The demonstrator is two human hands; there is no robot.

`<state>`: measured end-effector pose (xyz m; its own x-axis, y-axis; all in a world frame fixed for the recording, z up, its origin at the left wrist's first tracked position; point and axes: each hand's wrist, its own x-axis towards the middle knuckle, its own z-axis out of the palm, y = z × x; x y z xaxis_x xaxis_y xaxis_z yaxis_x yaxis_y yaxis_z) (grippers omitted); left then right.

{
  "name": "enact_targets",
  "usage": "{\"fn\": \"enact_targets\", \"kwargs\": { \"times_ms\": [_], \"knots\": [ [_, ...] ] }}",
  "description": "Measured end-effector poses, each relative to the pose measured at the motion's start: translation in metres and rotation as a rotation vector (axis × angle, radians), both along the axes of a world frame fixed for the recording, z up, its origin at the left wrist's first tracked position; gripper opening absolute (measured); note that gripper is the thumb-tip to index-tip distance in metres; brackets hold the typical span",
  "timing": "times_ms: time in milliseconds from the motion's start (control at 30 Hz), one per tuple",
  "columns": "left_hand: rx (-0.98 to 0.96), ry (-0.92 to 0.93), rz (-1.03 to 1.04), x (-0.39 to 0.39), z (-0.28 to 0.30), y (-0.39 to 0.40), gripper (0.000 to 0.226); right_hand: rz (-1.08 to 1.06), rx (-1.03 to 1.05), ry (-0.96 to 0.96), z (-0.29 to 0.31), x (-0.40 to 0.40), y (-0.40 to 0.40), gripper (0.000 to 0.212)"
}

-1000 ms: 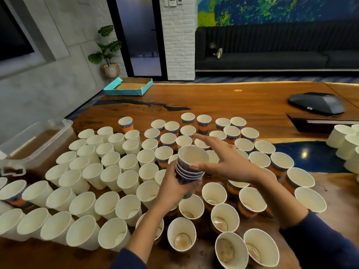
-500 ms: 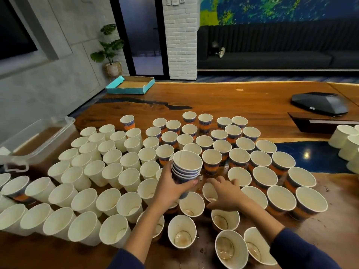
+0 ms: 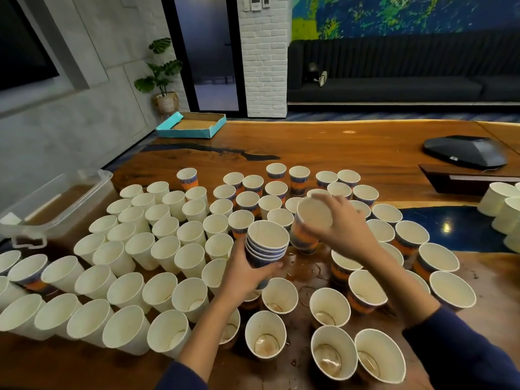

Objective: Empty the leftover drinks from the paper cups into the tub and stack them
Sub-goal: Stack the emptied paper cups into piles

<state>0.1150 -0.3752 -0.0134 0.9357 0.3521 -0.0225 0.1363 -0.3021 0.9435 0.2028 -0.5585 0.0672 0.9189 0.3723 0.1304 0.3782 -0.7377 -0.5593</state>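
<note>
The left hand (image 3: 244, 273) gripped a stack of nested cups (image 3: 266, 244) at frame centre. The right hand (image 3: 342, 226) held 1 loose cup (image 3: 309, 225), tilted, just beside it. Residue in that cup could have dripped onto the worktop (image 3: 323, 142), already spotted. The tub (image 3: 60, 202) sat at left, well apart. A sofa (image 3: 394, 71) lined the rear wall.

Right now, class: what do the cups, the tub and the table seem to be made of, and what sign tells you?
Cups: paper by the look, matte white inside, printed outside, thin rolled rims. Tub: clear plastic, probably; brown liquid shows through its glossy walls. Table: wood, seemingly varnished; visible grain, with glossy dark blue inlays, possibly resin.
</note>
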Motion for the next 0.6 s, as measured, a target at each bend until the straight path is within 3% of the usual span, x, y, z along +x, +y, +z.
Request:
{"fn": "enact_targets", "kwargs": {
  "times_ms": [133, 200, 333, 400, 500, 600],
  "knots": [
    [0.005, -0.008, -0.026, 0.000, -0.002, -0.002, 0.081, -0.023, 0.328, -0.093, 0.036, -0.013, 0.002, 0.081],
    [0.009, -0.008, -0.047, 0.000, -0.002, -0.004, 0.080, 0.033, 0.379, -0.065, 0.043, -0.022, 0.004, 0.083],
    [0.006, -0.035, -0.082, 0.000, 0.002, -0.015, 0.076, 0.211, 0.108, 0.072, 0.044, -0.032, 0.008, 0.100],
    [0.004, -0.045, -0.081, 0.000, 0.004, -0.018, 0.078, 0.212, 0.096, 0.110, 0.041, -0.031, 0.006, 0.101],
    [-0.029, -0.062, -0.061, 0.000, 0.001, -0.014, 0.080, 0.155, 0.141, 0.160, 0.027, -0.026, -0.006, 0.087],
    [-0.032, -0.038, -0.050, -0.002, 0.001, -0.010, 0.084, 0.158, -0.078, 0.194, -0.003, -0.025, -0.018, 0.069]
  ]
}}
